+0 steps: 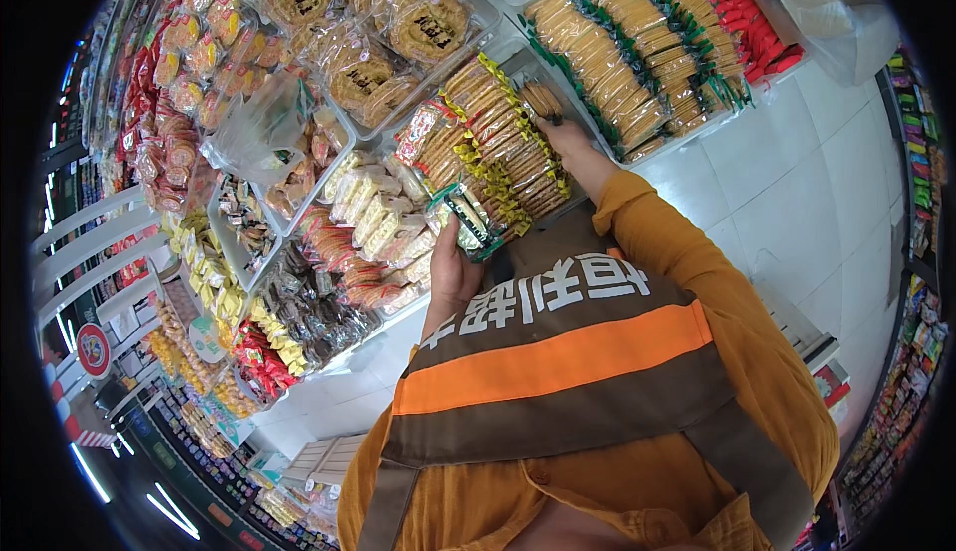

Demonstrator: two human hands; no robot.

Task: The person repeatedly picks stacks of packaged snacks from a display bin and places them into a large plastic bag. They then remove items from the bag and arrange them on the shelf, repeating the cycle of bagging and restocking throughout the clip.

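Note:
My left hand (454,263) holds clear-wrapped packets with green ends (464,221), its thumb on top, over the near left corner of a clear plastic bin. That bin (590,129) holds rows of wrapped round biscuits with yellow ends (515,151). A red-and-white printed packet (422,133) lies at their left. My right hand (569,140) reaches into the bin's right side, its fingertips at a small group of brown wrapped biscuits (541,101). Its fingers are partly hidden, and whether they grip these biscuits is unclear.
Right of the bin lie rows of green-ended packets (612,58) and red packets (754,28). Bins of large round biscuits (362,81) stand beyond. White packets (381,207) and dark packets (314,297) lie left. A clear plastic bag (261,129) rests over goods at the upper left.

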